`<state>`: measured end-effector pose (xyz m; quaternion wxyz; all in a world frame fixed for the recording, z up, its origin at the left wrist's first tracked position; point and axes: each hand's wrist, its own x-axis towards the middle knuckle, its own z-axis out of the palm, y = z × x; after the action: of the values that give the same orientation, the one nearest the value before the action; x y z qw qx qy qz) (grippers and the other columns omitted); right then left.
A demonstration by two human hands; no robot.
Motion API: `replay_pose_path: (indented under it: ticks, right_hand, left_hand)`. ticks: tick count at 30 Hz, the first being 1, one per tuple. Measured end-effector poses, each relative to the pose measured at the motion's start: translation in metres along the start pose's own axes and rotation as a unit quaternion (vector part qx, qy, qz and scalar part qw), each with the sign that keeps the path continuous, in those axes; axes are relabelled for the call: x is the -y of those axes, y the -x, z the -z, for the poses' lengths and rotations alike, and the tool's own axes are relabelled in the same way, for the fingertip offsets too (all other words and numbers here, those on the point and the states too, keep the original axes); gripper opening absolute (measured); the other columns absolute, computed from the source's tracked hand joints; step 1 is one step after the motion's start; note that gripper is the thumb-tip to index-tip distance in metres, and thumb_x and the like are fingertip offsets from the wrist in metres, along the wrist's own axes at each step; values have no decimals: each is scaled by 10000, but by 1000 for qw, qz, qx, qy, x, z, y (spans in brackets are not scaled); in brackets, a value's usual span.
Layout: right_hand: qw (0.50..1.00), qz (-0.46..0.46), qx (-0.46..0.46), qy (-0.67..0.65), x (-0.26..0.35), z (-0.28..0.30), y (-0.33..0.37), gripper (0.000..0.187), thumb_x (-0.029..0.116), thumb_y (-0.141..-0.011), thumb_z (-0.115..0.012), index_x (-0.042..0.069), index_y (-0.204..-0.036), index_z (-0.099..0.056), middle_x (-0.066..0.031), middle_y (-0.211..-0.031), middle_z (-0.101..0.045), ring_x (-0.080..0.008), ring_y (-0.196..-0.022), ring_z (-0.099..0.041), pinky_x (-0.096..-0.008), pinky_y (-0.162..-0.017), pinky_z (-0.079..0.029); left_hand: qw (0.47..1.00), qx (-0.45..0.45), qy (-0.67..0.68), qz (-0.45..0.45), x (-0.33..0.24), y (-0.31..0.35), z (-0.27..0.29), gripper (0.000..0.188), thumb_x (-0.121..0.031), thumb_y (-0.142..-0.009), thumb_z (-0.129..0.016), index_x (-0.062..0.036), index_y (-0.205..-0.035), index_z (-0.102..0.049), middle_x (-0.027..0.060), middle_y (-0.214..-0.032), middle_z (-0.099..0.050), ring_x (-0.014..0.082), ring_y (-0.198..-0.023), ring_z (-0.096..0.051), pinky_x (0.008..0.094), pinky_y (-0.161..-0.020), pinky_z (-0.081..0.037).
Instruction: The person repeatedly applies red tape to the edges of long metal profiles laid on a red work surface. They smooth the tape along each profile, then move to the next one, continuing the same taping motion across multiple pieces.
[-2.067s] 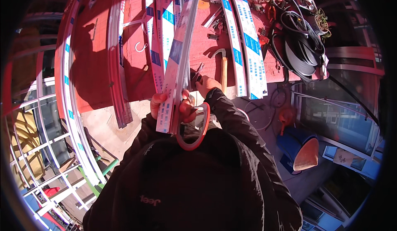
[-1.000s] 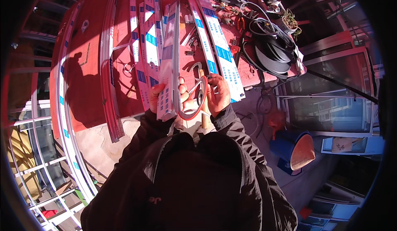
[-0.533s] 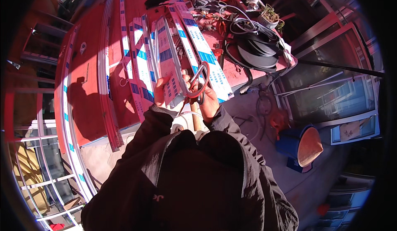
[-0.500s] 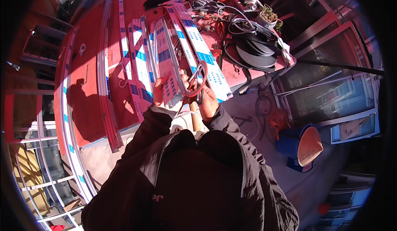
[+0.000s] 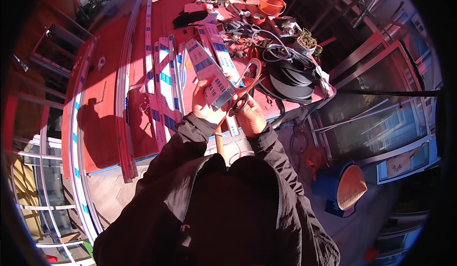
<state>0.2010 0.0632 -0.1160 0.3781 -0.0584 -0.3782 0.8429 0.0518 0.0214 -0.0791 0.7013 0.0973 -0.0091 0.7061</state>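
Over the near edge of the red-topped table [image 5: 105, 137], my left hand [image 5: 203, 105] is closed round the near end of a profile length [image 5: 205, 66] wrapped in white and blue film. The profile slants up and away. My right hand [image 5: 251, 117] is closed beside it, gripping a flexible strip [image 5: 257, 70] that bends in a grey and reddish loop at the profile's edge. A small dark ring [image 5: 240, 105] shows at the right fingers; whether it is part of the strip I cannot tell. More filmed profiles [image 5: 165, 78] lie on the table beyond my left hand.
A coil of black strip [image 5: 293, 81] lies at the table's right, near a potted plant [image 5: 305, 42]. An orange bowl [image 5: 271, 5] and jumbled tools sit farther back. A glazed frame [image 5: 376, 106] and a blue bucket [image 5: 328, 182] stand right. Long profiles [image 5: 76, 118] line the left.
Both hands have moved slightly right, with the profile and strip still in them. The profile now tilts more to the left at its far end. The head view has shifted a little.
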Motion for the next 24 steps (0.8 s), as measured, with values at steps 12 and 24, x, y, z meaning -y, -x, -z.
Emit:
replay_pose_path:
  ticks: [12, 24]
  right_hand:
    - [609, 288, -144, 725, 80, -10, -6, 484, 281, -633, -742, -51, -901, -515, -176, -959, -521, -313, -828, -570, -366, -712, -477]
    - [508, 253, -130, 813, 105, -21, -29, 326, 226, -631, -699, 7, -765, -498, -133, -805, -494, -320, -761, -524, -409, -660, -449]
  left_hand:
    - [999, -33, -23, 20, 12, -57, -27, 382, -331, -832, -547, -25, -1059, -576, 90, -974, -632, 239, -871, -598, 402, -766, -477]
    - [998, -42, -40, 7, 12, -59, -48, 367, -322, -850, -507, -23, -1053, -573, 115, -981, -637, 270, -898, -609, 406, -794, -476]
